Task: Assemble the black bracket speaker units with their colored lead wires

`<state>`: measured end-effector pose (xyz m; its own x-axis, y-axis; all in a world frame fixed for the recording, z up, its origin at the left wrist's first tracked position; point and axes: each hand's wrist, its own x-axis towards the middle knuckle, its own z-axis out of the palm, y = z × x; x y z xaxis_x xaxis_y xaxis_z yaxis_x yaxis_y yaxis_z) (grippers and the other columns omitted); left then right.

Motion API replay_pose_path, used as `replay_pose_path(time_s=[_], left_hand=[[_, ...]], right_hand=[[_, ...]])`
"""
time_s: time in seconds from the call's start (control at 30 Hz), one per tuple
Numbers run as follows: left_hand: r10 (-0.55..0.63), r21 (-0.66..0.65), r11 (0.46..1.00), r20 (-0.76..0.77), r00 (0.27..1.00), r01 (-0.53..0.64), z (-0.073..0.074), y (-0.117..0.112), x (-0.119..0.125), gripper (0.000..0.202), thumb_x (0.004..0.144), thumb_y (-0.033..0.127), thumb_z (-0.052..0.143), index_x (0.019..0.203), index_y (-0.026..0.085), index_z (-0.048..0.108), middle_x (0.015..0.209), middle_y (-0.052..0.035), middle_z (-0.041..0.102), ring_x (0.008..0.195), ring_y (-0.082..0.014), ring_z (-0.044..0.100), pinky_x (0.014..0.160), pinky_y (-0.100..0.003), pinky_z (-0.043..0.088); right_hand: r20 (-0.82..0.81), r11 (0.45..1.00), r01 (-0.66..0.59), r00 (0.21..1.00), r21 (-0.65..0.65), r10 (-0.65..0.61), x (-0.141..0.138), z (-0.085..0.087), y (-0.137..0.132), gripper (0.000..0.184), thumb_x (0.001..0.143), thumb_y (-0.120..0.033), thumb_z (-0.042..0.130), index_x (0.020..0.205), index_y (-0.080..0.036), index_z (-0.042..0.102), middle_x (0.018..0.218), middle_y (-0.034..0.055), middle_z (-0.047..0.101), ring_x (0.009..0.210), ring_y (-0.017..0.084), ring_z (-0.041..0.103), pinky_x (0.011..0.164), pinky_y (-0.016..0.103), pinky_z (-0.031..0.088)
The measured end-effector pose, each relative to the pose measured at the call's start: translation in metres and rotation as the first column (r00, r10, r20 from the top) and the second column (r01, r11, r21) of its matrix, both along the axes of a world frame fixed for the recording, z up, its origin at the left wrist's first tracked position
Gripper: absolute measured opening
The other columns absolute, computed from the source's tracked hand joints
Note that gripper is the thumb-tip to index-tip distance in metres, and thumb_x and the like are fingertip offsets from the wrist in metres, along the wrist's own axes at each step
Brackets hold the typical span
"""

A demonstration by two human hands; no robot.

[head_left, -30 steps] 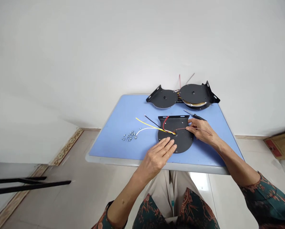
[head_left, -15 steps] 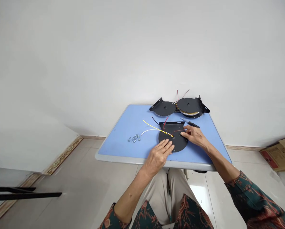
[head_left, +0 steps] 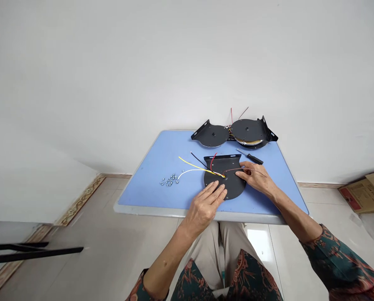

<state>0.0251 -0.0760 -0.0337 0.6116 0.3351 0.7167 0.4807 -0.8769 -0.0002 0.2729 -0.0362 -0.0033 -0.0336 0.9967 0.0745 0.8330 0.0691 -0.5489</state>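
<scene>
A flat black metal plate [head_left: 229, 186] with a bent flange lies on the blue table, and several wires come up through its centre hole. My left hand [head_left: 206, 202] rests open on its lower edge. My right hand [head_left: 255, 177] lies on its right side, fingers on a thin red wire [head_left: 235, 169]. A yellow wire [head_left: 194, 165], a white wire [head_left: 187, 172], a black wire [head_left: 199, 160] and a thicker red wire [head_left: 212, 161] fan out to the upper left. A screwdriver [head_left: 251, 158] lies just above my right hand.
Two similar black plates [head_left: 210, 136] [head_left: 248, 130] sit at the table's far edge, with wires and a coil between them. A small pile of metal screws [head_left: 170, 180] lies left of the wires. The blue table [head_left: 149, 188] ends at a grey rim, with a cardboard box [head_left: 364, 194] on the floor.
The whole view has shifted as my head moved. Both hands stay on the plate, and the screwdriver now shows fully beyond my right hand.
</scene>
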Motion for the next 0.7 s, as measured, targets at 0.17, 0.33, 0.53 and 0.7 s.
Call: replay_pose_path(time_s=[0.17,0.33,0.53,0.7], left_hand=[[-0.012,-0.015,1.000,-0.012,1.000,0.012,-0.0004,-0.0009,-0.0022,0.033,0.096,0.005,0.059,0.129,0.007,0.062,0.128,-0.0149,0.072,0.135,-0.0279,0.057,0.108,-0.046,0.058],[-0.028,-0.031,0.999,-0.006,1.000,0.028,-0.0043,-0.0013,-0.0039,0.037,0.096,0.002,0.055,0.132,0.007,0.060,0.130,-0.0160,0.070,0.139,-0.0294,0.052,0.110,-0.048,0.056],[-0.036,-0.087,0.996,-0.002,0.999,0.036,-0.0073,-0.0019,-0.0060,0.047,0.099,0.004,0.047,0.145,0.012,0.050,0.135,-0.0143,0.068,0.143,-0.0287,0.047,0.112,-0.049,0.054],[-0.033,-0.114,0.993,-0.010,0.999,0.032,-0.0065,-0.0029,-0.0066,0.050,0.100,0.005,0.045,0.149,0.014,0.046,0.137,-0.0136,0.067,0.142,-0.0287,0.048,0.113,-0.051,0.053]], right_hand=[[0.016,1.000,0.018,1.000,-0.004,-0.018,-0.0044,0.0027,-0.0041,0.027,0.091,-0.037,0.062,0.110,-0.019,0.069,0.077,0.0024,0.069,0.068,0.018,0.060,0.067,0.031,0.041],[0.011,1.000,0.020,1.000,-0.003,-0.020,-0.0057,0.0036,-0.0075,0.028,0.092,-0.038,0.061,0.111,-0.019,0.068,0.078,0.0028,0.069,0.069,0.018,0.059,0.067,0.031,0.041],[0.007,1.000,-0.004,1.000,0.011,0.004,-0.0057,0.0040,-0.0102,0.026,0.093,-0.040,0.058,0.106,-0.019,0.067,0.078,0.0039,0.069,0.066,0.018,0.057,0.065,0.030,0.039],[0.025,1.000,-0.011,1.000,-0.009,0.011,-0.0052,0.0046,-0.0090,0.026,0.093,-0.042,0.058,0.103,-0.020,0.067,0.074,0.0036,0.067,0.064,0.018,0.056,0.063,0.029,0.037]])
